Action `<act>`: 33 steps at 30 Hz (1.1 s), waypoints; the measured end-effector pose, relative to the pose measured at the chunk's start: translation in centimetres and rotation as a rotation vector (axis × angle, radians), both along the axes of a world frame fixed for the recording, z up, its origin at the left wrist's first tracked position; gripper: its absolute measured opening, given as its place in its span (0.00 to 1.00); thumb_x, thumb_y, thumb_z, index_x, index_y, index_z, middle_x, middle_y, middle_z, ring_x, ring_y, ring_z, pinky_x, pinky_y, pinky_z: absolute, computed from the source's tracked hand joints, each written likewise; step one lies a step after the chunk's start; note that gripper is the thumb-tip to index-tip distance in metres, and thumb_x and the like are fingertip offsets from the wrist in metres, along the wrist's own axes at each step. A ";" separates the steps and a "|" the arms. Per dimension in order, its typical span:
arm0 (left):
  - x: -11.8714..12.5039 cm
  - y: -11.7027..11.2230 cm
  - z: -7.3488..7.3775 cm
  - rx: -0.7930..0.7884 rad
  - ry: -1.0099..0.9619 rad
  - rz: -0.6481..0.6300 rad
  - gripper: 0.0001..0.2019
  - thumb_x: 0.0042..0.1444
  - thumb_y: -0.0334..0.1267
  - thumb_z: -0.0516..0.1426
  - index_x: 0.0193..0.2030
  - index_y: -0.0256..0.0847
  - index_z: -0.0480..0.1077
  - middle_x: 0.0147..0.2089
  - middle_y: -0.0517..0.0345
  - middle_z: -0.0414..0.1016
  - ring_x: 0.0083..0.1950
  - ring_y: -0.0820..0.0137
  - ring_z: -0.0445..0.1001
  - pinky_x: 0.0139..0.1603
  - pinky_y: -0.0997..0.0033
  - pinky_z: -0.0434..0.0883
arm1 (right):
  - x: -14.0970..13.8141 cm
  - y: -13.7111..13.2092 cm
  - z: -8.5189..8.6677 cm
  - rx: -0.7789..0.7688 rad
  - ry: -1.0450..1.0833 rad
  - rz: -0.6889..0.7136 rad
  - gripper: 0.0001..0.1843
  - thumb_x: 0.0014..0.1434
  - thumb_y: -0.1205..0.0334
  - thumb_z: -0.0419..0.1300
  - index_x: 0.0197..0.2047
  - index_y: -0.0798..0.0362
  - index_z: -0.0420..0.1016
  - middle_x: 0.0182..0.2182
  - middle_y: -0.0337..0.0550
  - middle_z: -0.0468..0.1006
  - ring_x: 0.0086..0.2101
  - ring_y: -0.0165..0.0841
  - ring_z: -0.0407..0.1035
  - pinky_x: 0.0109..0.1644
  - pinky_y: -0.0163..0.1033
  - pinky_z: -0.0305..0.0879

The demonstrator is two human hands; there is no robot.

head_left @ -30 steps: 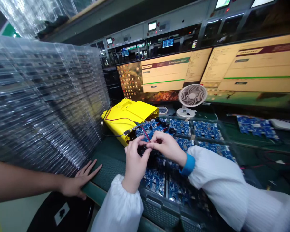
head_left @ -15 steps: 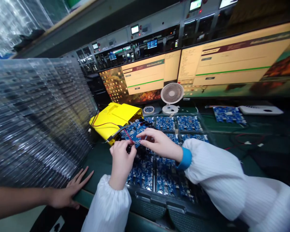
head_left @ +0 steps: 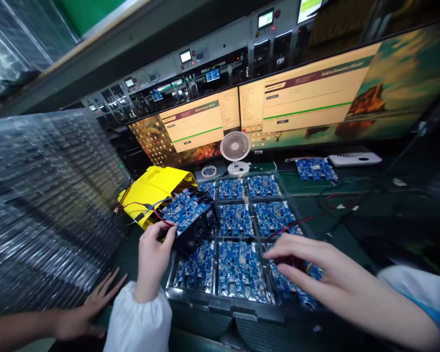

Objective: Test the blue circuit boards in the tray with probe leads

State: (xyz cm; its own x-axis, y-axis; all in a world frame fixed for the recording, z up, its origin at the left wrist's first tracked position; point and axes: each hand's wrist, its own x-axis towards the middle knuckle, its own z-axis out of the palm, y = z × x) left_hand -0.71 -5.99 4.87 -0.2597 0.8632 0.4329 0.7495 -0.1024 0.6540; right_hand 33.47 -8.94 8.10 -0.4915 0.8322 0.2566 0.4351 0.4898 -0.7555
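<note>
My left hand (head_left: 154,254) is closed at the near left corner of a blue circuit board (head_left: 187,210). Its thumb and index finger pinch the end of a red and black wire (head_left: 157,215) there. The board sits tilted on a black housing (head_left: 196,232), beside an open yellow casing (head_left: 156,190). Over the right side of a tray (head_left: 238,304) of blue circuit boards (head_left: 238,266) is my right hand (head_left: 311,269), fingers curled. Another red and black wire (head_left: 291,226) runs to its fingertips; the wire's end is hidden.
Stacked clear plastic trays (head_left: 51,210) rise on the left, with another person's hand (head_left: 95,303) in front. Behind the tray stand a small white fan (head_left: 235,149), a tape roll (head_left: 209,171) and two monitors. Another blue board (head_left: 315,169) and a white device (head_left: 354,159) lie back right.
My right hand has moved away from the tilted board, right and towards me, over the tray. My left hand stays at the board's corner. The camera view has shifted.
</note>
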 end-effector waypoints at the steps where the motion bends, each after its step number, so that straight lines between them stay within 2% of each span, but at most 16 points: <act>1: -0.1 0.0 -0.1 -0.008 -0.006 -0.004 0.12 0.55 0.49 0.58 0.37 0.43 0.74 0.39 0.57 0.78 0.43 0.64 0.75 0.50 0.64 0.67 | 0.8 -0.6 -0.9 -0.015 -0.003 -0.039 0.11 0.63 0.52 0.56 0.43 0.42 0.78 0.40 0.39 0.79 0.42 0.32 0.74 0.47 0.36 0.72; 7: 0.1 0.0 0.5 -0.108 0.012 -0.027 0.14 0.53 0.51 0.58 0.38 0.43 0.73 0.40 0.56 0.79 0.44 0.64 0.75 0.50 0.65 0.68 | 4.0 -2.9 -6.1 -0.064 -0.020 -0.246 0.15 0.59 0.44 0.59 0.42 0.43 0.80 0.42 0.43 0.80 0.44 0.36 0.75 0.52 0.38 0.71; 11: -0.2 0.1 1.3 -0.178 0.042 -0.097 0.14 0.53 0.51 0.58 0.36 0.43 0.73 0.39 0.57 0.80 0.44 0.64 0.76 0.50 0.65 0.70 | 5.1 -3.8 -7.7 -0.098 -0.007 -0.296 0.17 0.58 0.42 0.59 0.41 0.42 0.81 0.43 0.43 0.80 0.46 0.37 0.74 0.54 0.39 0.70; 17: -0.6 0.3 2.2 -0.200 0.087 -0.139 0.14 0.53 0.51 0.58 0.35 0.42 0.74 0.39 0.56 0.80 0.43 0.62 0.77 0.49 0.64 0.71 | 5.9 -4.2 -8.5 -0.150 0.012 -0.333 0.19 0.58 0.40 0.58 0.40 0.43 0.81 0.41 0.46 0.80 0.45 0.40 0.74 0.54 0.42 0.71; 24: -0.5 0.3 2.6 -0.190 0.106 -0.165 0.15 0.53 0.52 0.58 0.35 0.42 0.75 0.37 0.56 0.81 0.41 0.63 0.78 0.45 0.66 0.73 | 6.3 -4.3 -8.8 -0.183 0.040 -0.356 0.17 0.58 0.40 0.58 0.40 0.41 0.81 0.42 0.44 0.79 0.45 0.38 0.74 0.54 0.40 0.70; 33: -1.4 0.6 3.0 -0.215 0.207 -0.249 0.15 0.55 0.53 0.58 0.35 0.43 0.75 0.40 0.54 0.81 0.43 0.62 0.78 0.49 0.63 0.73 | 5.8 -3.8 -7.4 -0.188 0.100 -0.307 0.18 0.57 0.40 0.59 0.37 0.42 0.81 0.38 0.43 0.81 0.40 0.36 0.76 0.45 0.35 0.74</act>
State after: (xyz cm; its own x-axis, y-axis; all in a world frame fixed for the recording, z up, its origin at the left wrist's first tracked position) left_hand -2.08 -5.39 7.88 0.0435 0.9655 0.2568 0.8374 -0.1754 0.5176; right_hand 39.26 -12.77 0.72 -0.1922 0.9741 0.1190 0.4597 0.1965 -0.8661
